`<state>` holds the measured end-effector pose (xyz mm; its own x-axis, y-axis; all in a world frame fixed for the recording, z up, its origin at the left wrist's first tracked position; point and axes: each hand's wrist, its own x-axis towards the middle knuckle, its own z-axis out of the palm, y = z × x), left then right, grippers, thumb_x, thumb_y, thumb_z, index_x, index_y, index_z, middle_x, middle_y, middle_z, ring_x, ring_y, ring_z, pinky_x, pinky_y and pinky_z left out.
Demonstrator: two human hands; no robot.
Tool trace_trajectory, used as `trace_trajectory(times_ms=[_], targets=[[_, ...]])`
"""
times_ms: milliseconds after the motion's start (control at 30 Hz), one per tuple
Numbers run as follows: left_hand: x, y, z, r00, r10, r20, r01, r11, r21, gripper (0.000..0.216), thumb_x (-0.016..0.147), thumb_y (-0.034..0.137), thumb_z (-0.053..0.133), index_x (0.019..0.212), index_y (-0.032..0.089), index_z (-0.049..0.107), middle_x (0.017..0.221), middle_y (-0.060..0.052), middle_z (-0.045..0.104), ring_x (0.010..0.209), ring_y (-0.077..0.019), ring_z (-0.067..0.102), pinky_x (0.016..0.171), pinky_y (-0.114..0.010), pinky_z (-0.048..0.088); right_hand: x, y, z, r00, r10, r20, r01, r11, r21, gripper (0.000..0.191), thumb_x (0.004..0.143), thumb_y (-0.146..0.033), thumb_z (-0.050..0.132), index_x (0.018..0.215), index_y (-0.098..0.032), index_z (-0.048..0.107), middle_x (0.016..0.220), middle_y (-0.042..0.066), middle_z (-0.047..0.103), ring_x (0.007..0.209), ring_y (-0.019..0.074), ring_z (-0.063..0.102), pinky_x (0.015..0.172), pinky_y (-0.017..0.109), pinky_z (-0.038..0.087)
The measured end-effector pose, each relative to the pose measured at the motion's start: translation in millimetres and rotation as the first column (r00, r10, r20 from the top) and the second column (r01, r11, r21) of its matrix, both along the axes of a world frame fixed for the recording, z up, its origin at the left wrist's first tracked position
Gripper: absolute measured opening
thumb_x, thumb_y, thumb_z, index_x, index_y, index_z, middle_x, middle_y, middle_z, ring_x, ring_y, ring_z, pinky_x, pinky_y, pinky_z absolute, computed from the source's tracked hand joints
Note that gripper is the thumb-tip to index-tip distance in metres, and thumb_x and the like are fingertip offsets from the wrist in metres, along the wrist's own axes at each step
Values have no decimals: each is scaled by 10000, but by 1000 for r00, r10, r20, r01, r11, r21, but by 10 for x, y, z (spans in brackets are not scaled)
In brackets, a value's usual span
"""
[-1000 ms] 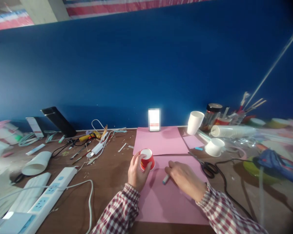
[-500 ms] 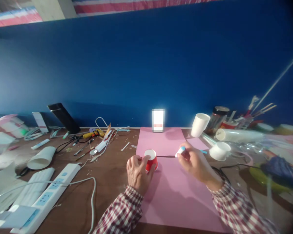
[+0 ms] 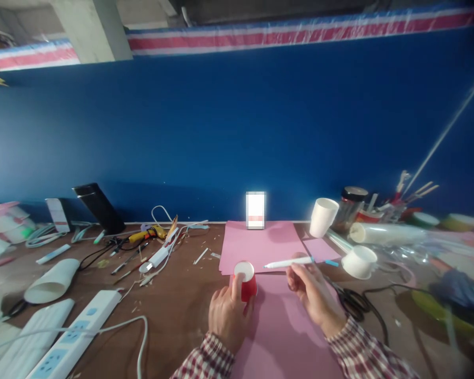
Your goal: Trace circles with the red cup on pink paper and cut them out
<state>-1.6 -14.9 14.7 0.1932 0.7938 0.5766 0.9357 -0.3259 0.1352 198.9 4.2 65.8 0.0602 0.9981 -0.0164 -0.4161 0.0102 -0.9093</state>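
Observation:
A red paper cup (image 3: 249,289) with a white round end facing up is in the grip of my left hand (image 3: 228,316), whose finger lies across the white top. Between the fingers and thumb of my right hand (image 3: 310,292) is a white marker pen (image 3: 286,262) with a blue end; it lies nearly level, its tip pointing left toward the cup. Both hands are above pink sheets of paper (image 3: 284,326), the left one at their left edge. A glowing phone-shaped screen (image 3: 256,210), blurred out, stands at the far edge of the paper.
White paper cups (image 3: 324,217) and a jar (image 3: 353,208) stand at the right, near scissors (image 3: 353,304) and a clear plastic roll (image 3: 383,233). At the left lie a power strip (image 3: 81,334), cables, a tipped cup (image 3: 52,281) and a black box (image 3: 98,208). A blue partition (image 3: 237,121) rises behind.
The marker has turned in my right hand from pointing at the camera to lying level, tip leftward. My left hand still holds the red cup. The view has tilted up slightly.

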Motion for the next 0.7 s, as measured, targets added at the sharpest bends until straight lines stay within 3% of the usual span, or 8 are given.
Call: trace_trajectory(times_ms=[100, 300, 467, 600, 700], targets=[[-12, 3, -16, 1000, -11, -2, 11, 1000, 18, 447, 830, 309, 512, 1224, 137, 386, 684, -20, 632, 597, -197, 586, 595, -326, 412, 106, -11, -155, 996, -37, -81, 31, 997, -74, 248, 740, -307, 718, 876, -212, 534, 729, -14, 621, 642, 109, 559, 570, 205, 432], [-19, -6, -2, 1000, -12, 24, 11, 999, 40, 409, 861, 375, 474, 1199, 149, 424, 653, -20, 607, 577, -193, 587, 582, -317, 428, 63, -12, -317, 970, -4, -245, -57, 968, -243, 271, 740, -351, 713, 854, -222, 504, 839, 33, 680, 671, 132, 605, 574, 225, 439], [-27, 10, -10, 999, -38, 34, 36, 998, 56, 433, 861, 362, 480, 1217, 125, 409, 645, -21, 608, 555, -185, 581, 571, -311, 442, -27, -49, -355, 992, 93, -81, -105, 981, -162, 309, 759, -332, 704, 1016, -229, 567, 984, 50, 634, 753, 141, 581, 560, 221, 408], [-37, 22, -47, 998, -61, 26, 58, 994, 88, 458, 859, 353, 480, 1235, 108, 390, 653, -29, 616, 566, -187, 590, 576, -313, 448, 15, -16, -406, 977, 214, -5, -212, 964, -162, 289, 772, -373, 690, 988, -196, 618, 862, 38, 619, 655, 102, 530, 548, 214, 372], [-31, 23, -77, 998, -41, 38, 38, 996, 83, 435, 869, 357, 455, 1228, 118, 398, 654, -36, 618, 574, -192, 593, 584, -316, 445, 37, 23, -449, 980, 198, -24, -199, 962, -185, 291, 742, -387, 716, 936, -189, 628, 774, 17, 596, 606, 84, 496, 528, 205, 341]])
